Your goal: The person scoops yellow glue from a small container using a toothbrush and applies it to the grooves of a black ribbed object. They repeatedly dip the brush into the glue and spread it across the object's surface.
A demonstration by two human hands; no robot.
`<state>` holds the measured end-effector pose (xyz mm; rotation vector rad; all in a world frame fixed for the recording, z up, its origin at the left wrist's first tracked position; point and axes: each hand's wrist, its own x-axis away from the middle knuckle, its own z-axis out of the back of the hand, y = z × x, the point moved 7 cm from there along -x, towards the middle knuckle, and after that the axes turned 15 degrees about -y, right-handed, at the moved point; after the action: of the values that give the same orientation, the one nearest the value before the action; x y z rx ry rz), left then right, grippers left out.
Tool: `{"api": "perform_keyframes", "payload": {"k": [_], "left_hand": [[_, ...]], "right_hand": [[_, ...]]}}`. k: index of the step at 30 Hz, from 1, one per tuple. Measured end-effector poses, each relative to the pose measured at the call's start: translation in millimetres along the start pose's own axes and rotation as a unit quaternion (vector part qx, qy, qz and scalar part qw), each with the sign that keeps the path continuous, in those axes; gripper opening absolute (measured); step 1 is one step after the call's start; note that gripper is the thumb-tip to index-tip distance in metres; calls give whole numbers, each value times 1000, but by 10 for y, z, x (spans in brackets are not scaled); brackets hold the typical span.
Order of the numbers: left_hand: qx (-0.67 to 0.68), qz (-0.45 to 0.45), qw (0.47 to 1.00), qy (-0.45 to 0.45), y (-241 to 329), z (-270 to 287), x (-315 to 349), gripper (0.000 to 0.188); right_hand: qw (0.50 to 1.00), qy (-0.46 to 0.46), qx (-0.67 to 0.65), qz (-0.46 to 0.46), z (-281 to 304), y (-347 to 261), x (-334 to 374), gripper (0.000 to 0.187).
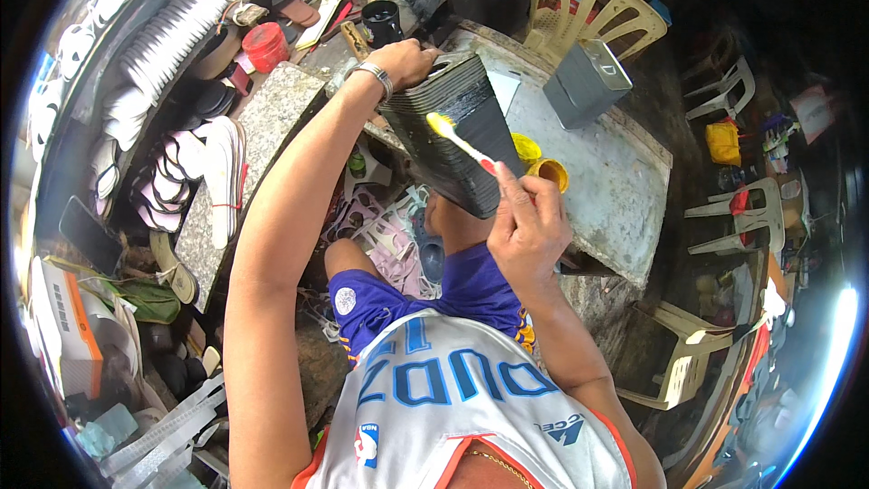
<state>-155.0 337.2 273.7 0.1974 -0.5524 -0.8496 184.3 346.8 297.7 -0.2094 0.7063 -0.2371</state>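
My right hand (532, 226) pinches a toothbrush (471, 147) by its red and white handle. The brush's yellow bristle head lies over the side of a black layered stack (450, 131), whose thin sheets show as ridges with shiny, wet-looking patches. Whether the bristles touch it I cannot tell. My left hand (405, 63), a metal watch on its wrist, is closed on the stack's far upper end and holds it tilted above my lap; its fingertips are partly hidden. Just right of the stack stands a yellow cup (549, 174), beside a bright yellow piece (525, 147).
A dark grey block (584, 81) stands on the worn table (625, 190) at right. Beyond it is a cream plastic chair (593, 0). White sandals (226, 172) and a red tub (265, 45) line the left bench. Cut scraps (389, 244) litter the floor between my legs.
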Motion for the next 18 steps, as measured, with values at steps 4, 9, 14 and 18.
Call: {"api": "perform_keyframes", "payload": {"k": [4, 9, 14, 18], "left_hand": [[25, 3, 1000, 13, -54, -22, -68, 72], [15, -45, 999, 20, -19, -3, -4, 70], [9, -115, 993, 26, -16, -18, 113, 63], [70, -70, 995, -1, -132, -35, 72, 65]], "right_hand": [[998, -52, 5, 21, -122, -12, 33, 51], [996, -61, -64, 14, -187, 13, 67, 47], [990, -53, -76, -105, -167, 495, -56, 38], [978, -55, -113, -168, -214, 809, -129, 36]]}}
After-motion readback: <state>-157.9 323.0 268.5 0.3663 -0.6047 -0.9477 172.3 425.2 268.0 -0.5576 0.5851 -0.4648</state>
